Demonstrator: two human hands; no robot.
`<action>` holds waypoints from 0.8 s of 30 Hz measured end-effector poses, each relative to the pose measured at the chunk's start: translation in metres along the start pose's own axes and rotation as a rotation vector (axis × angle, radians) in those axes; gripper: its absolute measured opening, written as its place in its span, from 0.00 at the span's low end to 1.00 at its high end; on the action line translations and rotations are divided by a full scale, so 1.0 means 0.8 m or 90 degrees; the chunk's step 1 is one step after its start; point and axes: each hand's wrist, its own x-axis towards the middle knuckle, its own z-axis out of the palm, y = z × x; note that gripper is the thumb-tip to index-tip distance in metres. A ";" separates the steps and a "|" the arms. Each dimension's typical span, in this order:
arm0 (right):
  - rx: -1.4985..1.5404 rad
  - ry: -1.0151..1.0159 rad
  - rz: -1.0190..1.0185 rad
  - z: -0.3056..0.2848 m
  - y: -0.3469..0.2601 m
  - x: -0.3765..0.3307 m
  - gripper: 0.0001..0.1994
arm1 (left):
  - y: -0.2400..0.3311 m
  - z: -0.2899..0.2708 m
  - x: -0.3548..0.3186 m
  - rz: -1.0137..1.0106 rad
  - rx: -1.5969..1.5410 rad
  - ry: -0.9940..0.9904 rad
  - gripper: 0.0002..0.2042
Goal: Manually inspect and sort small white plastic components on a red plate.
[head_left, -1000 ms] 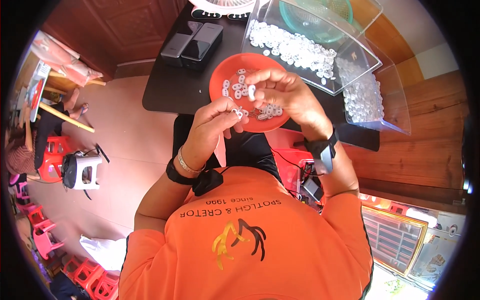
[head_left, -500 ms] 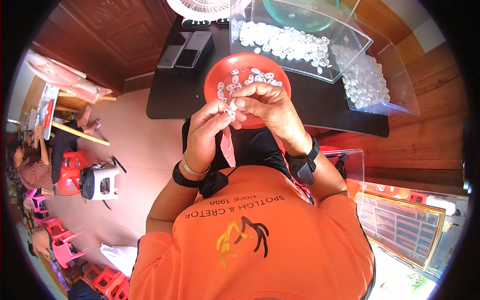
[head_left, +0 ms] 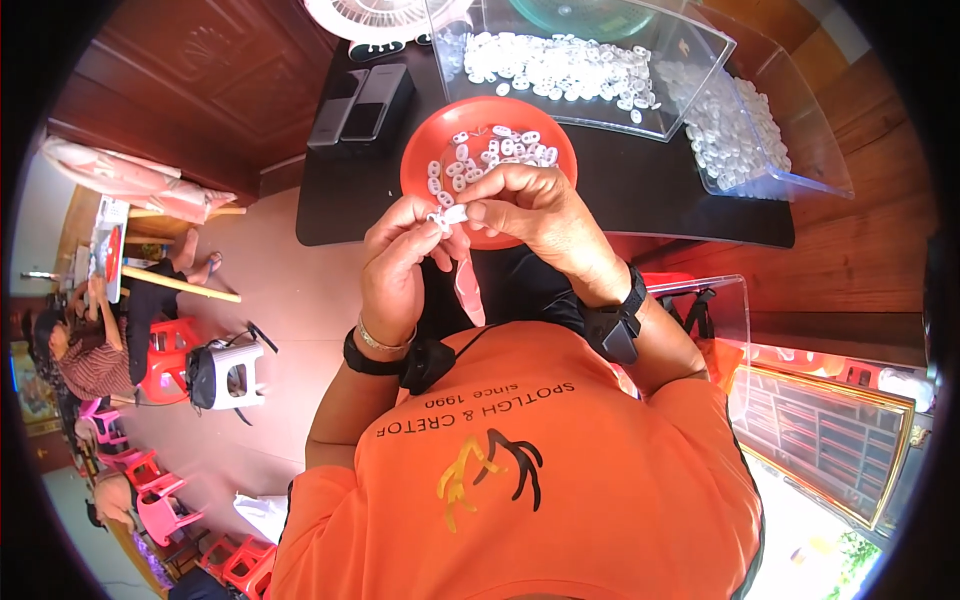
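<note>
My left hand (head_left: pixel 394 262): pinching white pieces (head_left: pixel 438 221), mid-frame
My right hand (head_left: pixel 540 214): pinching white piece (head_left: pixel 456 214)
Drop risk: loose pinch could lose one

Wide fisheye view, downward from head height.

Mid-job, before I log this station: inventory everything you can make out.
Table: one, black, upper centre
Bowl: one, red, table's near edge
Two-holed pieces: many, white, in bowl
Bins: two, clear, upper right
Bin pieces: many, whitish, in bins
Basket: one, green, top edge
Fan: one, white, top edge
Flat devices: two, grey-black, table's left
Stools: several, red, pink, white, left
Seated person: one, striped top, far left
Frame: one, golden, lower right
Held pieces: uncounted, white, between hands
Shirt: one, orange, lower centre
Left hand: one, bare, pinching held pieces
Right hand: one, bare, likewise
</note>
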 end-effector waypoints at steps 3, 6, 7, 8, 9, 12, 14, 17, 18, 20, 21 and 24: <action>0.030 -0.025 -0.011 -0.004 0.005 -0.001 0.05 | 0.001 0.003 0.000 -0.004 0.010 -0.002 0.10; 0.085 -0.048 0.041 -0.003 0.000 -0.003 0.08 | 0.000 0.008 0.001 -0.006 -0.008 0.003 0.09; 0.067 -0.075 0.041 -0.001 -0.004 -0.002 0.08 | -0.001 0.008 0.001 0.000 -0.032 0.004 0.10; 0.048 -0.102 0.042 0.000 -0.006 -0.002 0.08 | -0.003 0.008 0.000 -0.002 -0.031 0.003 0.10; 0.049 -0.101 0.041 -0.002 -0.002 -0.001 0.08 | -0.006 0.007 0.000 0.003 -0.059 -0.006 0.09; 0.133 -0.105 0.042 -0.006 0.009 0.000 0.07 | -0.006 0.012 0.000 0.004 -0.087 -0.019 0.09; 0.132 -0.048 0.054 -0.005 0.009 0.001 0.05 | -0.005 0.016 0.000 0.000 -0.087 -0.021 0.09; 0.010 0.003 0.012 -0.011 0.008 0.004 0.05 | -0.003 0.019 0.000 -0.009 -0.065 -0.003 0.09; 0.008 0.010 0.008 -0.013 0.009 0.005 0.05 | -0.003 0.018 0.001 -0.021 -0.028 0.001 0.09; -0.001 0.017 0.021 -0.012 0.004 0.008 0.05 | -0.004 0.016 0.000 -0.033 0.009 0.006 0.09; -0.011 0.024 0.034 -0.011 0.001 0.008 0.05 | -0.005 0.015 -0.002 -0.041 0.032 0.014 0.09; -0.032 0.034 0.048 -0.013 -0.001 0.010 0.06 | -0.009 0.011 -0.004 -0.038 0.100 0.039 0.08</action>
